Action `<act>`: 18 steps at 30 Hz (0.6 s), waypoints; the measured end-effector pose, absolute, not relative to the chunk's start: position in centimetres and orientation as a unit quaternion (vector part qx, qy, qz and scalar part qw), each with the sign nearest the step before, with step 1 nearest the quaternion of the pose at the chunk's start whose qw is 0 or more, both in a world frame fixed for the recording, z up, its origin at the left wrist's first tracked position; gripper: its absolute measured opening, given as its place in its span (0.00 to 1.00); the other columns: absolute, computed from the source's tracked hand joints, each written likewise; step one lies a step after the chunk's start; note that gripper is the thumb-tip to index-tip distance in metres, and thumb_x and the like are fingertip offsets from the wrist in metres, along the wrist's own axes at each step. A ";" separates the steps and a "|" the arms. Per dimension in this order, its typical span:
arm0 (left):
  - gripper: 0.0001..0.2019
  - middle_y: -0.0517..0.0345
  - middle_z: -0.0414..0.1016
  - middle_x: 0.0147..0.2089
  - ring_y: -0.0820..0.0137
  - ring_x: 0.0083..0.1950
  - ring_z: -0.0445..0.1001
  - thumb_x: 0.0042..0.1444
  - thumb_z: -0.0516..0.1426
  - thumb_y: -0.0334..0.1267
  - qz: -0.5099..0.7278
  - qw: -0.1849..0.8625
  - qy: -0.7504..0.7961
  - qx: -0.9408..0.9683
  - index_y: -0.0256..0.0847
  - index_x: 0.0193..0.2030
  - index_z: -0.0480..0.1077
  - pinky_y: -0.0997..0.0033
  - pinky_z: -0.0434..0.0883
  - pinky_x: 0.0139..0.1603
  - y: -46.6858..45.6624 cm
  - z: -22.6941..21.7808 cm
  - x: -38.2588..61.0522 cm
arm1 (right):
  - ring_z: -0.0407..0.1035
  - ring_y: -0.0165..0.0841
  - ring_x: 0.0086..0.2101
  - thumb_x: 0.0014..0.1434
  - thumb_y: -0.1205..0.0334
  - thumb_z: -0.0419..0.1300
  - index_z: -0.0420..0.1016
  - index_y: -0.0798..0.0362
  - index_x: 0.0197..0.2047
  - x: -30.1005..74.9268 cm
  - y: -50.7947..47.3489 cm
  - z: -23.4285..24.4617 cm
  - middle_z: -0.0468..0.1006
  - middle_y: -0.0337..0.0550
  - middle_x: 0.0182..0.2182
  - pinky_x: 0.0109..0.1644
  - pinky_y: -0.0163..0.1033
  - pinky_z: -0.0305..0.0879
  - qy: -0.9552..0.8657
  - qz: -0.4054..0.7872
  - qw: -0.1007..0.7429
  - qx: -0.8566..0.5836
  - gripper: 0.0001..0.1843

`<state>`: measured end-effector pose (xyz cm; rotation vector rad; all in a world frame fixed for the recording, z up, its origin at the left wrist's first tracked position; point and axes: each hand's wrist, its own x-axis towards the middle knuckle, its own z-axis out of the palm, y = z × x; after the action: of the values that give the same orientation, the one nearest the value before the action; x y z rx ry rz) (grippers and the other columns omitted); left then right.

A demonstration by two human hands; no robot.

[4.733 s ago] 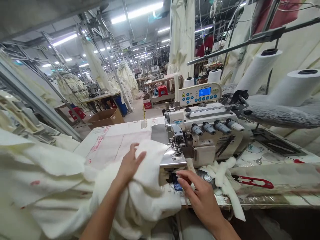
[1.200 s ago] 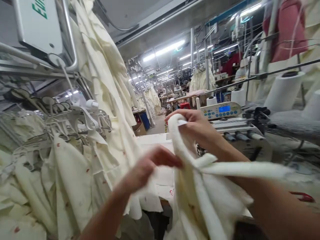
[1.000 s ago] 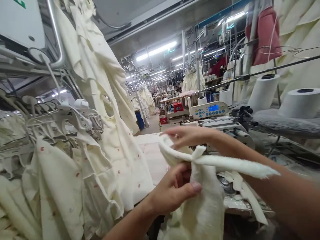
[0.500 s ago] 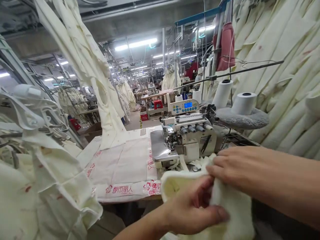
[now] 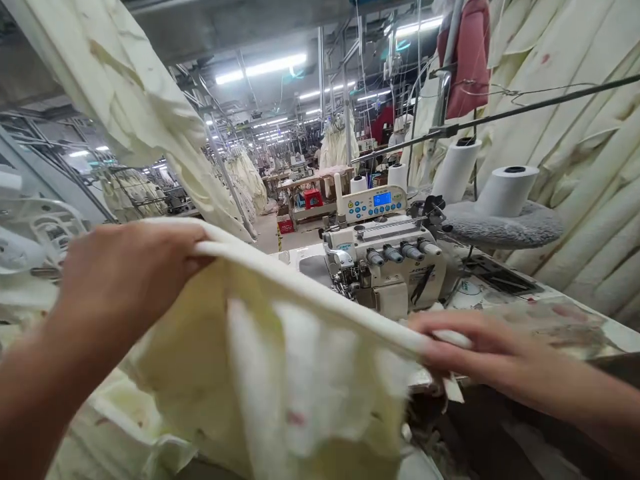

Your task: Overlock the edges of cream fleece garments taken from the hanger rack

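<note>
A cream garment (image 5: 300, 360) with faint reddish marks hangs between my hands, its edge pulled straight in front of the sewing machine. My left hand (image 5: 127, 267) is closed on the edge at the left, held higher. Lower on the right, my right hand (image 5: 470, 347) pinches the other end of that edge, a bit of cloth poking out past the fingers. Just behind the cloth stands a white overlock sewing machine (image 5: 385, 267), its needle area partly in view. The garment covers most of the table at the left.
Thread cones (image 5: 507, 192) stand on a grey fuzzy pad (image 5: 500, 223) at the right. A metal bar (image 5: 500, 113) crosses above them. More cream garments (image 5: 590, 133) hang on the right, and a long cream piece (image 5: 130, 93) hangs at upper left. Scraps lie on the right tabletop.
My hands have moved apart, the left one far to the left and up, stretching the garment's edge between them. The cloth has risen from beside the machine. The view has shifted slightly.
</note>
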<state>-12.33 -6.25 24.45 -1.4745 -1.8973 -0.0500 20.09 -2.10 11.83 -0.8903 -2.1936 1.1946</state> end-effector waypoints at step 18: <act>0.08 0.59 0.69 0.38 0.70 0.36 0.67 0.61 0.45 0.40 -0.173 -0.073 -0.486 -0.854 0.41 0.40 0.61 0.71 0.62 0.35 5.8 5.4 -4.1 | 0.65 0.33 0.36 0.64 0.57 0.47 0.71 0.51 0.41 15.7 7.0 3.8 0.71 0.41 0.33 0.38 0.36 0.58 -0.829 0.261 0.303 -0.391 0.13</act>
<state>-4.11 5.82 5.37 -2.8153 -1.6014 -0.5699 15.70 7.05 3.76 -1.0370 -2.1978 0.6915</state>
